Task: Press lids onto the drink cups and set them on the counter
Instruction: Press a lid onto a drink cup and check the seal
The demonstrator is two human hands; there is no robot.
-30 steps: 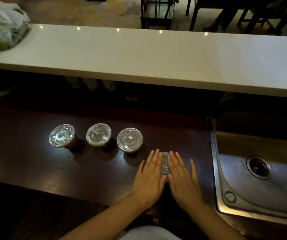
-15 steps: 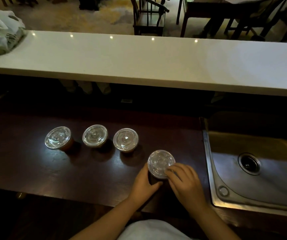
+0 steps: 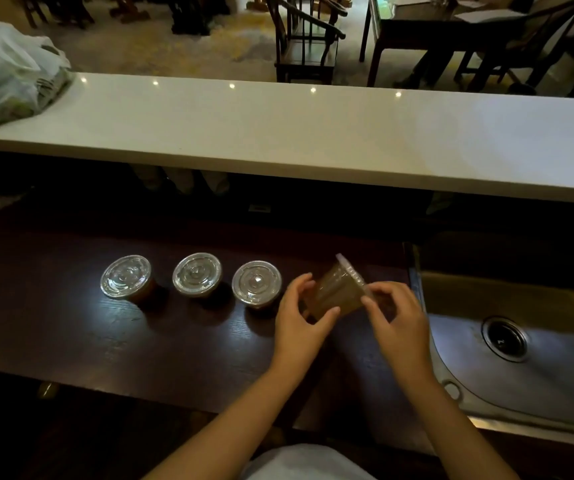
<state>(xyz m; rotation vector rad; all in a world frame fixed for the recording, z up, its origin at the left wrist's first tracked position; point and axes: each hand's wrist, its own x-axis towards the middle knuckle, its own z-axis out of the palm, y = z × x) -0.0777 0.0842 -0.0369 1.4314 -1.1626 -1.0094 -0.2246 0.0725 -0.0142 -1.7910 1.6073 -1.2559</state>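
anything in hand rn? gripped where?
Yes: the fourth lidded cup, tilted. The left hand grips its lower side wall near the base; the right hand pinches the lid rim at the top.

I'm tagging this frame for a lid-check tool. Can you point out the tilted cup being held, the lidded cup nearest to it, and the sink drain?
Tilted cup (image 3: 336, 294): head view, on its brown side wall.
Nearest lidded cup (image 3: 256, 282): head view, on its lid's centre.
Sink drain (image 3: 504, 337): head view, on the dark opening.

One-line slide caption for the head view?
Both hands, left hand and right hand, tilt a lidded drink cup beside three capped cups.
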